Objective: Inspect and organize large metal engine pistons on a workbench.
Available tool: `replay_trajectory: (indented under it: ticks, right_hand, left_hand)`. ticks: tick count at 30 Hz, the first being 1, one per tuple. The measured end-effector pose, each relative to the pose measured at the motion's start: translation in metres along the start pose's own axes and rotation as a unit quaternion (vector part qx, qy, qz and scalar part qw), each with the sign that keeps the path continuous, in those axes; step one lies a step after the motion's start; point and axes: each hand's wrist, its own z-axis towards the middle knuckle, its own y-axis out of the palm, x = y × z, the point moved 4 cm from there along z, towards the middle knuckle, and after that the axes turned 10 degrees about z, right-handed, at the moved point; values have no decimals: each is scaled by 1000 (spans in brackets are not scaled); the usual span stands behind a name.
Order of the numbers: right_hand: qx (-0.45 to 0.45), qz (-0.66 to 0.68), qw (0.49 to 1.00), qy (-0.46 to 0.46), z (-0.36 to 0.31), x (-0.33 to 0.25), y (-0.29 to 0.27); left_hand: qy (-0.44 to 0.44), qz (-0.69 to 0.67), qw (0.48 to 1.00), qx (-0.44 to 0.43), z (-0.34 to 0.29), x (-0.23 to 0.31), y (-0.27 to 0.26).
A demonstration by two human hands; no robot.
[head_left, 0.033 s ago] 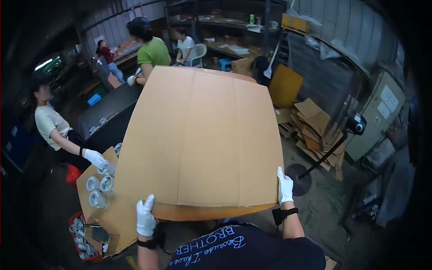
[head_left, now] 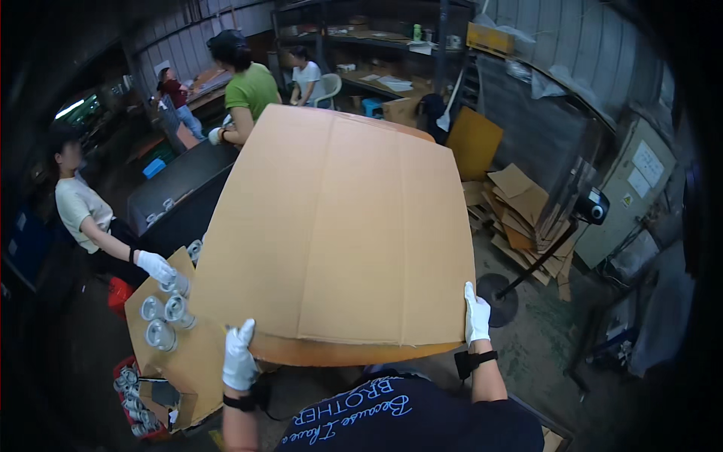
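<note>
Cardboard sheet [head_left: 361,233] gripped near its 2 close corners

The sheet spreads in front of the person, creased along its length, with a darker brown layer showing under its near edge; what supports it farther back cannot be told. The left hand [head_left: 239,358], in a white glove, is at the near left corner with the thumb along the edge. The right hand [head_left: 477,318], also gloved, is on the right edge close to the near corner, thumb up. Both sets of fingers seem closed around the board's thickness, though the parts beneath are hidden.

The step in hand appears to be steadying or positioning this broad sheet. A next move would call for both hands working together, so the board does not twist or bend at its creases. It would also need care on the left, where 4 clear containers [head_left: 162,336] stand just beside it on lower cardboard [head_left: 199,365], a co-worker's gloved hand [head_left: 155,266] at the farthest.
</note>
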Motion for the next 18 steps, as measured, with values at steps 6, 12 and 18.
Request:
replay_trajectory:
  ticks: [6,12,18]
  right_hand:
    - [89,147,981,88,-8,13,-46]
    - [78,186,962,182,80,34,-34]
    - [32,178,948,262,209,63,-30]
  left_hand:
    - [227,162,928,-248,84,116,103]
    - [262,290,862,-322,184,159,267]
    - [104,223,881,-403,315,162,495]
